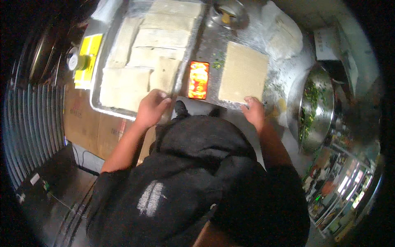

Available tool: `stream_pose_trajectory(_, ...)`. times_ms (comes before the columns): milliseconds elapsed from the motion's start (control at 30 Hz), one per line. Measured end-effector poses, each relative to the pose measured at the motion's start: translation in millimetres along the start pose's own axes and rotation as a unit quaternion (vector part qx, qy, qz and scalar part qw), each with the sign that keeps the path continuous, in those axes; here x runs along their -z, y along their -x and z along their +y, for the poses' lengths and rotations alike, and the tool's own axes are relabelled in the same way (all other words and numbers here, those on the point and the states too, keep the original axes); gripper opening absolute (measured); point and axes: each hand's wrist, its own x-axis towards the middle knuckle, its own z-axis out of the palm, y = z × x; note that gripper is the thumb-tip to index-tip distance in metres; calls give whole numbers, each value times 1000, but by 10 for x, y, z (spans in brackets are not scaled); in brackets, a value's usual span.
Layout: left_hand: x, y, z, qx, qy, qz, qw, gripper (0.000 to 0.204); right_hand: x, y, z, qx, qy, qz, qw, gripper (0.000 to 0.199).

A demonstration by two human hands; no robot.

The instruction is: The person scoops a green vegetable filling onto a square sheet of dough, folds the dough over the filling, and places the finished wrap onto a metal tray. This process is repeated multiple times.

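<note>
My left hand (pixel 153 108) rests at the near right corner of a metal tray (pixel 95 88), beside a narrow strip of pale dough (pixel 165 76). Its fingers are bent, with the thumb a little apart, and nothing shows in them. Flat sheets of dough (pixel 125 87) cover the tray, some overlapping. On the floured counter to the right lies a single rectangular dough sheet (pixel 243 72). My right hand (pixel 254 112) is at its near edge, fingertips touching or just beside it, thumb and finger apart.
A phone (pixel 198 80) with a bright red and yellow screen lies between tray and sheet. Chopped greens fill part of a large metal bowl (pixel 317 109) at right. A smaller metal bowl (pixel 227 14) and a whitish plastic-looking bag (pixel 284 35) stand farther back. Cardboard boxes (pixel 84 123) sit below the tray.
</note>
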Motion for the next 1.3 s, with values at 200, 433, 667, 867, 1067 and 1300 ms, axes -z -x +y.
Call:
stream_pose_trajectory(200, -1348, -650, 814, -212, -118, -188, 952, 36, 113, 91, 305, 51, 203, 25, 978, 36)
stream_pose_trajectory(433, -2391, -991, 824, -278, -297, -177, 896, 38, 118, -109, 608, 133, 169, 41, 976, 13)
stream_pose_trajectory(667, -2491, -968, 918, -204, -346, -155, 903, 27, 208, -180, 834, 271, 108, 43, 955, 13)
stream_pose_trajectory(867, -2520, -867, 919, -170, -314, -114, 927, 28, 224, -256, 786, 199, 92, -6, 976, 15)
stream_pose_trajectory(1067, -2510, -918, 997, -152, -358, -80, 918, 32, 400, -510, 626, 134, 113, 2, 984, 18)
stream_pose_trajectory(1300, -2304, -1240, 969, -103, -269, -104, 952, 35, 624, -568, 707, 92, 58, -61, 992, 21)
